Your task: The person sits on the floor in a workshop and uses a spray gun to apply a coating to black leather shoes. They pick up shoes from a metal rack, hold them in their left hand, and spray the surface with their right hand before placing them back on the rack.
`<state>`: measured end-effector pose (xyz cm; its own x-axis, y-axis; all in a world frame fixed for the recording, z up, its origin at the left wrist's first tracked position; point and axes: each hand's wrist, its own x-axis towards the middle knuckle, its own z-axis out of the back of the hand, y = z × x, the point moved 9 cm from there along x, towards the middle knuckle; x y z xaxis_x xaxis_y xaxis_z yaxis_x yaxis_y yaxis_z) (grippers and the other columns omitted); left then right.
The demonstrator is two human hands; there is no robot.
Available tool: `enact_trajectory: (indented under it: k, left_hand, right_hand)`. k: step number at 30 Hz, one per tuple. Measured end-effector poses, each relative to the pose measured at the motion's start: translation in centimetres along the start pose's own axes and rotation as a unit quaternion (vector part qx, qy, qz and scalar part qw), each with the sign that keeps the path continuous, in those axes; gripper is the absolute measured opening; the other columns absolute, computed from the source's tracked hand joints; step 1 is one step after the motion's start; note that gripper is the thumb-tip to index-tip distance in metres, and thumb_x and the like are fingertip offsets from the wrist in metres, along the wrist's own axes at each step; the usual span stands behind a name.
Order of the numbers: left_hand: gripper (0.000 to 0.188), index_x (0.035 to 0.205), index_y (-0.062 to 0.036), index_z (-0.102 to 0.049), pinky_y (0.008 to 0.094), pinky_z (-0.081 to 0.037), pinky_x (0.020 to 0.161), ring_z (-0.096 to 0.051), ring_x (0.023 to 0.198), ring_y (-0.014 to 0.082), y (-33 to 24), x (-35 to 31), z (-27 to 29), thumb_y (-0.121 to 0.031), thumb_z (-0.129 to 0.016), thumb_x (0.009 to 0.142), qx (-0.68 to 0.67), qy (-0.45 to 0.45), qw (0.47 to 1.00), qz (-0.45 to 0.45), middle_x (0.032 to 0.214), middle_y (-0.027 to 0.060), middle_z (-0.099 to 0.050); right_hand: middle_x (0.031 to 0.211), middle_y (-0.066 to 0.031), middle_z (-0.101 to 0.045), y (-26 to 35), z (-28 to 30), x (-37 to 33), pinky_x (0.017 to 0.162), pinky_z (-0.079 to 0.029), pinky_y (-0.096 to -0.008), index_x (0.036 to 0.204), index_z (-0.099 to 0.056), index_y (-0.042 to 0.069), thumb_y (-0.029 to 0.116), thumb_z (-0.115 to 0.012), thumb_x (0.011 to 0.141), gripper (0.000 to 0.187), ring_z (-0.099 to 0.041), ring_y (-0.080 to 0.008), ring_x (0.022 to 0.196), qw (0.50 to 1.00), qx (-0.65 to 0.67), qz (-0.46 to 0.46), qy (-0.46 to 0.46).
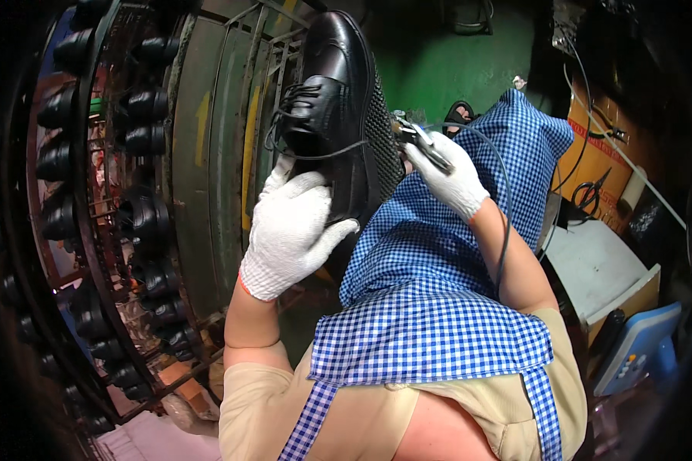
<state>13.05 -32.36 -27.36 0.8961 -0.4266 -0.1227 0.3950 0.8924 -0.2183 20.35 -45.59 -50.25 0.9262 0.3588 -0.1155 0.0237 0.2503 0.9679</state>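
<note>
Two gloved hands work on one black lace-up shoe [332, 115], which is held up in the air above the person's lap, toe pointing up and away, its textured sole turned toward the right. The left hand [292, 230], in a white knit glove, is closed around the heel end of the shoe from below, thumb against the side of the upper, fingers wrapped behind it. Loose black laces hang across the upper just above that glove.

The right hand [447, 178], also in a white knit glove, grips a small metal hand tool [414, 137] whose tip rests against the edge of the sole, near the middle of its length. A dark cable [504, 207] runs from the tool, arcs over the right forearm and drops toward the lap.

A blue-and-white checked apron [438, 307] covers the person's knees and chest beneath the shoe. To the left stands a curved metal rack [92, 192] with rows of black shoes [142, 138] mounted on it. At the right, well apart from the hands, a pair of scissors [590, 192] lies on an orange surface, and a white-topped box [600, 269] sits below it.
</note>
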Motion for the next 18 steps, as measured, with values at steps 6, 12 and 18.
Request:
enact_trajectory:
  k: [6, 12, 18]
  left_hand:
    - [0.028, 0.110, -0.0020, -0.074, 0.0505, -0.043, 0.105, -0.063, 0.111, 0.0398, 1.7, -2.6, -2.8, -0.015, -0.080, 0.086, -0.249, -0.170, 0.941, 0.152, 0.114, 0.0172, -0.071]
    - [0.022, 0.107, -0.0003, -0.073, 0.0492, -0.048, 0.096, -0.069, 0.096, 0.0396, -1.9, 0.2, -1.2, -0.013, -0.077, 0.089, -0.123, -0.199, 0.967, 0.101, 0.101, 0.0176, -0.074]
    - [0.020, 0.098, -0.0016, -0.071, 0.0616, -0.043, 0.109, -0.068, 0.077, 0.0354, -2.5, 1.6, -1.1, -0.016, -0.079, 0.087, -0.071, -0.199, 0.974, 0.086, 0.082, 0.0138, -0.070]
  right_hand:
    - [0.084, -0.0108, -0.061, 5.4, 6.4, -5.4, 0.067, -0.050, -0.0354, 0.101, -0.066, 0.002, 0.020, -0.068, 0.100, 0.019, -0.063, -0.0244, 0.074, 0.995, 0.076, 0.051, -0.041]
    - [0.094, -0.0106, -0.066, 10.3, 7.7, -10.1, 0.074, -0.056, -0.0354, 0.098, -0.070, 0.005, 0.008, -0.071, 0.088, 0.010, -0.068, -0.0259, 0.081, 0.996, 0.007, 0.079, 0.027]
    - [0.088, -0.0120, -0.065, 8.5, 6.6, -11.9, 0.070, -0.055, -0.0376, 0.096, -0.072, 0.005, 0.016, -0.075, 0.086, 0.015, -0.067, -0.0292, 0.079, 0.996, 0.039, 0.083, 0.020]
